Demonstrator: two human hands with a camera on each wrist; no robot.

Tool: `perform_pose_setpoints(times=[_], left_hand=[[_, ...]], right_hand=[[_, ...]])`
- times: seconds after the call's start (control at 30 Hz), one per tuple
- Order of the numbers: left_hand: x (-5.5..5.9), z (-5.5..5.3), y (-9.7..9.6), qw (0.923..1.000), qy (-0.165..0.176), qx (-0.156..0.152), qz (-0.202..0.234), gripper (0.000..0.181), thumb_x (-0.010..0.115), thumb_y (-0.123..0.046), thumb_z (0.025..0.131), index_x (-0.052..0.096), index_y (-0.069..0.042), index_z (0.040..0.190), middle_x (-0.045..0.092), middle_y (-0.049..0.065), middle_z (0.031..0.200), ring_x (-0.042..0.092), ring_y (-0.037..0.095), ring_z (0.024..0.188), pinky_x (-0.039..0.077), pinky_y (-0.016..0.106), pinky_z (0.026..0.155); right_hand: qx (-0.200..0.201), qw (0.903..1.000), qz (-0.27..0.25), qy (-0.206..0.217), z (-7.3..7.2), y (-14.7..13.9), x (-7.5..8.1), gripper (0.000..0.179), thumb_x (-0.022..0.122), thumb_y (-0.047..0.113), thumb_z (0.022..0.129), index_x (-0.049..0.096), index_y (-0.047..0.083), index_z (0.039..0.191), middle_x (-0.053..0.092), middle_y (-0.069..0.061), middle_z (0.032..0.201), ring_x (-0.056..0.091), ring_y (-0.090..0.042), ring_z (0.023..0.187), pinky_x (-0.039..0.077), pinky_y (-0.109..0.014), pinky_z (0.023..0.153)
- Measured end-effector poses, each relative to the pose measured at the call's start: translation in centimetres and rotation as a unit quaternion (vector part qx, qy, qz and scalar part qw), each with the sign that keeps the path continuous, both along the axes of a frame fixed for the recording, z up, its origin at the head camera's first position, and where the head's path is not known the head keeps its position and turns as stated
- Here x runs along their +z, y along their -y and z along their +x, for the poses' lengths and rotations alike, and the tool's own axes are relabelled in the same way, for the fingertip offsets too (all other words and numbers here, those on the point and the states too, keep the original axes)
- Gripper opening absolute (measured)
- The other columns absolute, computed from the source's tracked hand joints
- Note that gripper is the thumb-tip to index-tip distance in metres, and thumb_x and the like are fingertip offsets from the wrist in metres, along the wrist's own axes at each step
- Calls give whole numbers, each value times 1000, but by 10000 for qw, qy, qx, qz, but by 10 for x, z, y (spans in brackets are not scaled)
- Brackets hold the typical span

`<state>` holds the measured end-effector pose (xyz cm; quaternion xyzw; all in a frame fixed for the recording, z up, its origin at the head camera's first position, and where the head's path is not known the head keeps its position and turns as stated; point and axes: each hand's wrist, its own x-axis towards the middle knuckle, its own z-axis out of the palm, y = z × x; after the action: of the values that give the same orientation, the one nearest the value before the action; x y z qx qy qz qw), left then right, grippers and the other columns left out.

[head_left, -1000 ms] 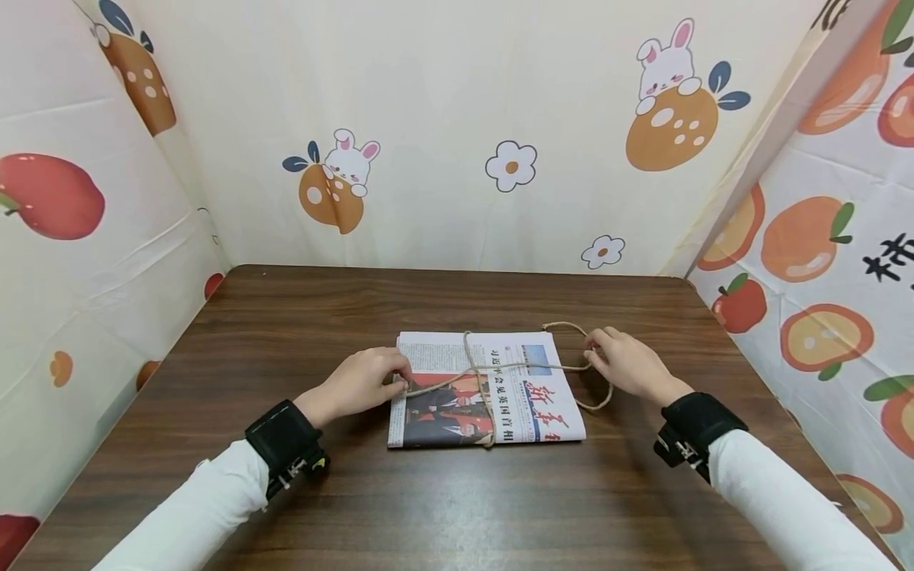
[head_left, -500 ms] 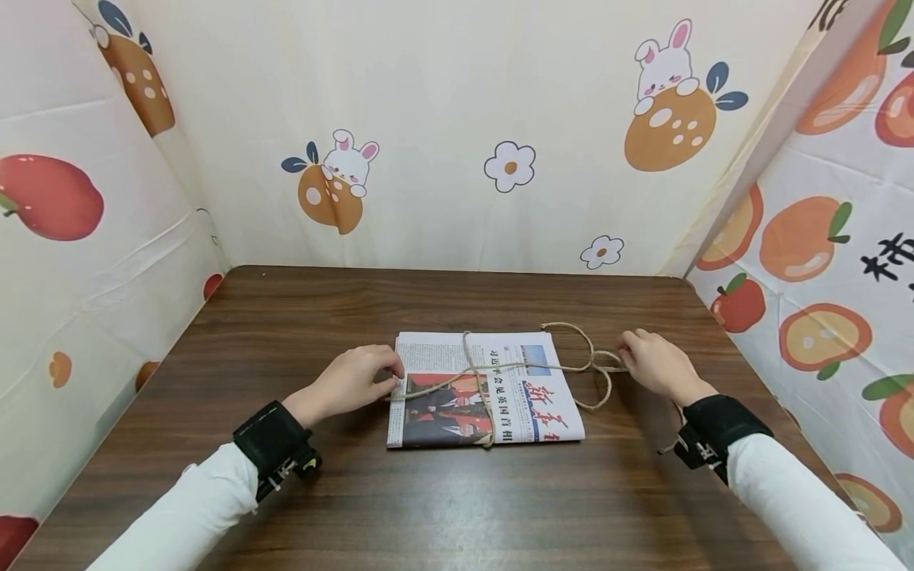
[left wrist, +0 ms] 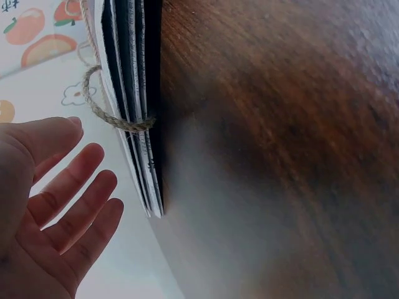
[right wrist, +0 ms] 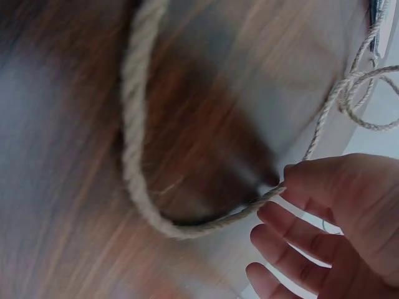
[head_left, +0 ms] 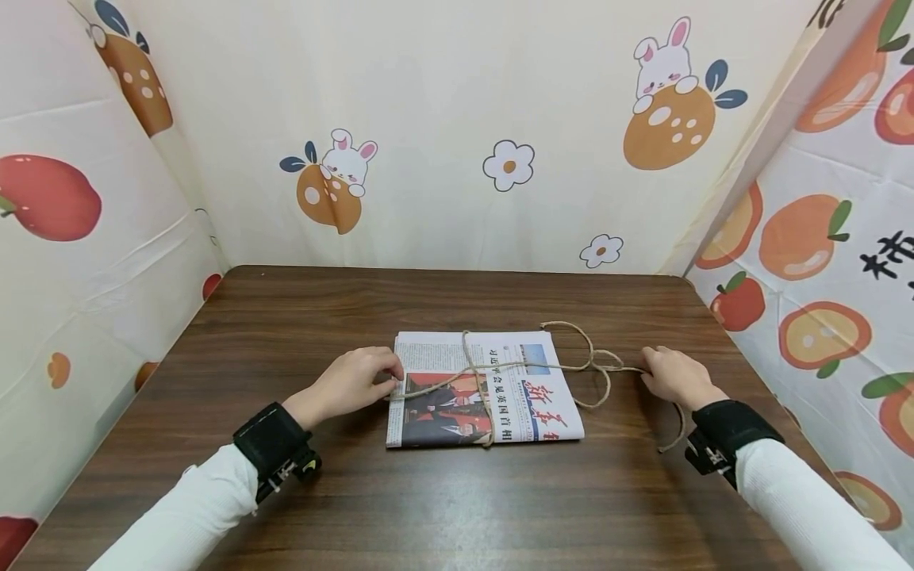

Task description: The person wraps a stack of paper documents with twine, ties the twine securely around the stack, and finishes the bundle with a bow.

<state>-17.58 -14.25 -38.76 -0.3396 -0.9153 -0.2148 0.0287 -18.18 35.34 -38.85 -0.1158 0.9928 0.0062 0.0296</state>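
A folded stack of newspapers (head_left: 443, 354) lies on the table, with a thin twine rope (head_left: 514, 364) crossing over its top and running around it. In the left wrist view the rope (left wrist: 121, 124) wraps the stack's edge, and my left hand (left wrist: 56, 199) is beside it, fingers loosely spread and holding nothing. Seen from the head, that left hand (head_left: 355, 384) hovers at the stack's left edge. My right hand (head_left: 678, 377), right of the stack, pinches the rope between thumb and index finger. The rope's tail (right wrist: 134, 124) curves away from those fingers over the table.
Loose rope loops (head_left: 598, 361) lie between the stack and the right hand. The brown wooden table (head_left: 457, 507) reaches back to a printed curtain (head_left: 443, 95). Side curtains (head_left: 821, 262) flank it. Black bands (head_left: 735, 432) sit on both wrists.
My right hand has moved right and slightly nearer, drawing the rope out from the stack's right side. My left hand has let go of the rope and shifted slightly left.
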Motion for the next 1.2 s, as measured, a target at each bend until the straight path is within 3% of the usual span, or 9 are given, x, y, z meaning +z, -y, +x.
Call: perform_pose_setpoints(times=[0.37,0.47,0.57,0.7,0.87,1.03,1.2], left_hand=[[-1,0,0,10000,32,-43,30,8,66,-12,81,63,-17,86,61,-4,86,57,14,78,45,28,68],[-1,0,0,10000,3,-58,52,8,65,-11,81,63,-17,86,61,-5,86,58,14,79,46,29,70],[0,0,0,10000,-17,-48,62,8,65,-11,82,64,-17,86,61,-5,85,58,13,79,47,29,70],[-1,0,0,10000,6,-39,63,7,66,-12,82,64,-18,86,61,-6,86,57,14,79,46,29,70],[-2,0,-1,10000,54,-47,46,7,66,-12,82,64,-19,86,61,-7,86,58,14,80,47,29,71],[-2,0,-3,9999,21,-76,74,7,66,-13,82,63,-19,85,61,-6,85,57,14,77,45,28,68],[0,-2,-6,9999,-22,-125,80,5,67,-15,83,64,-18,86,60,-7,85,55,15,75,42,26,65]], right_hand=[[-68,10000,-22,-56,-2,-4,1,14,59,4,82,47,8,74,49,-7,69,48,-21,60,38,-36,51],[-50,9993,-105,-342,-7,-3,10,10,58,3,82,49,5,78,52,-9,71,53,-23,60,40,-38,49],[138,9952,-261,-937,-11,-3,20,8,57,1,81,49,2,80,51,-10,70,51,-22,56,39,-37,47],[568,9774,-483,-1980,-19,3,29,9,57,-3,79,49,1,81,50,-12,70,48,-23,55,38,-37,46],[992,9502,-733,-2861,-30,19,39,12,57,-6,77,49,2,82,50,-13,74,50,-31,63,40,-41,50],[1268,9344,-978,-3181,-41,41,51,11,55,-5,79,54,2,87,54,-14,80,54,-33,73,44,-43,58],[1711,9156,-1278,-3406,-50,68,66,10,56,-5,80,58,1,87,51,-12,82,50,-26,65,41,-38,53]])
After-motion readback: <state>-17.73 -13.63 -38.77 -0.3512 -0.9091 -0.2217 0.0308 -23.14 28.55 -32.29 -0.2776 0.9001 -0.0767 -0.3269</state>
